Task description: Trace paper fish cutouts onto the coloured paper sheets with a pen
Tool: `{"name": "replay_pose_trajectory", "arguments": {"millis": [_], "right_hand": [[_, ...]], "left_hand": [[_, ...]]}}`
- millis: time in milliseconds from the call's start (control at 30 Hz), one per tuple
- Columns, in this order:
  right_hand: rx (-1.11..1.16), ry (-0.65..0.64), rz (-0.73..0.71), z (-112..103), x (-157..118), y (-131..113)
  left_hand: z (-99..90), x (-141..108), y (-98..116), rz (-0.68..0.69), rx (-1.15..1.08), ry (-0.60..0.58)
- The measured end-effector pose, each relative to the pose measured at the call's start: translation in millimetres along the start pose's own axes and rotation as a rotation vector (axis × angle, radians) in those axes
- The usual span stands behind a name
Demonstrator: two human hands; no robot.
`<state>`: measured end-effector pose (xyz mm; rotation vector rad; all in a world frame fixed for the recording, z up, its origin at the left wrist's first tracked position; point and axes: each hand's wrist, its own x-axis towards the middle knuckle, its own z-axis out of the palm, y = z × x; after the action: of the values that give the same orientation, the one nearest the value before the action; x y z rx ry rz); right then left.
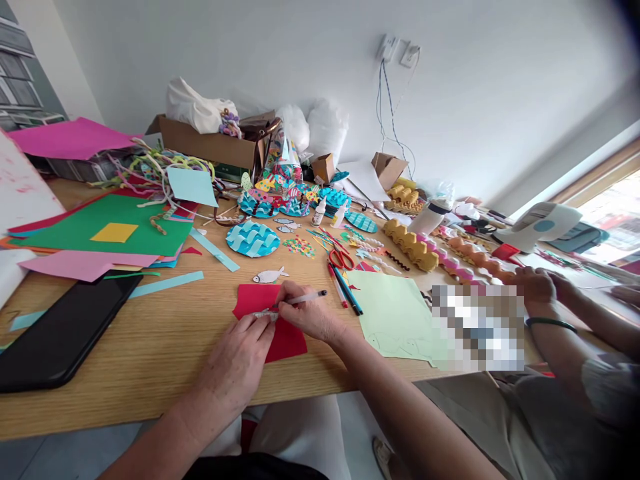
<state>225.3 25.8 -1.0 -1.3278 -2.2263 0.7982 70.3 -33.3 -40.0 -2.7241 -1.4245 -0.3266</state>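
Note:
My right hand (305, 312) is closed round a pen (311, 297) with a clear barrel and dark end. The pen's tip points down at a sheet of red paper (290, 340) on the wooden table. My left hand (245, 343) rests on the same sheet, its fingertips pressing a small pale paper fish (267, 313) against it; the fingers cover much of that cutout. Just beyond the red sheet lies another white paper fish (271, 275). Red-handled scissors (341, 258), a red marker (337, 285) and blue pens (349, 290) are right of my hands.
Light green paper (395, 310) with pencil drawings lies at right, near a co-worker's hands (537, 287). A black phone (70, 327) and stacked coloured paper (65, 230) are at left. A blue wavy disc (253, 239), glue bottles (319, 212) and egg-carton strips (410, 245) stand farther back.

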Motion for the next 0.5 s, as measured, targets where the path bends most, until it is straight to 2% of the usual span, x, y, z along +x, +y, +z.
{"name": "replay_pose_trajectory", "arguments": {"millis": [300,500], "right_hand": [[-0.03,0.028,0.03,3.0,-3.1,-1.7],[-0.061,0.028,0.014,3.6,-1.4,-2.8]], "left_hand": [[7.3,-1.5,-1.6,0.013,-0.004,0.06],[6.4,-1.7,-1.9,0.008,-0.004,0.034]]}}
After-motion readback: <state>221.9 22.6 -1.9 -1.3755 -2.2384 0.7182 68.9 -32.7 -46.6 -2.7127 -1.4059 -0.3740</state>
